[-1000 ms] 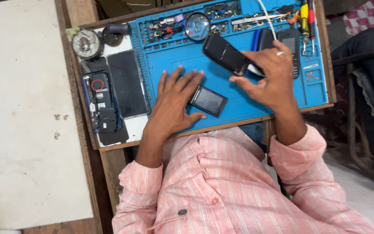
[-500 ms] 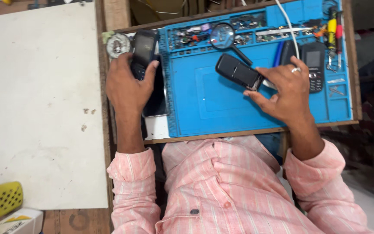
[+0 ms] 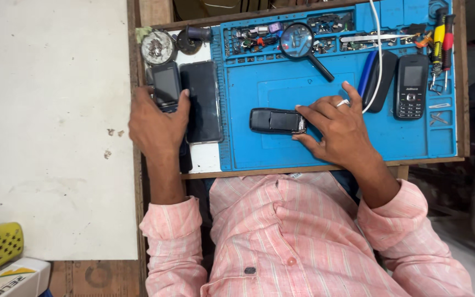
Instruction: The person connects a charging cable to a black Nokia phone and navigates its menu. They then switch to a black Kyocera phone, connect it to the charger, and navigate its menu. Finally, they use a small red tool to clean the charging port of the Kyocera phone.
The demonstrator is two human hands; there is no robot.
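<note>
The left hand (image 3: 158, 124) is closed around a small dark phone (image 3: 166, 85) at the left edge of the worktop (image 3: 325, 166), thumb and fingers wrapping its lower part, its screen facing up and its long axis running near to far. Just right of it lies a larger black smartphone (image 3: 204, 102), flat and parallel. The right hand (image 3: 339, 129) rests spread on the blue mat (image 3: 281, 148), fingertips pressing the right end of a black handset (image 3: 277, 120), probably to steady it. That handset lies flat in the middle of the mat, long axis left to right. Farther off are a magnifying glass (image 3: 298, 41), a keypad phone (image 3: 412, 86) standing lengthwise at the right, and screwdrivers (image 3: 443, 33) at the far right corner.
</note>
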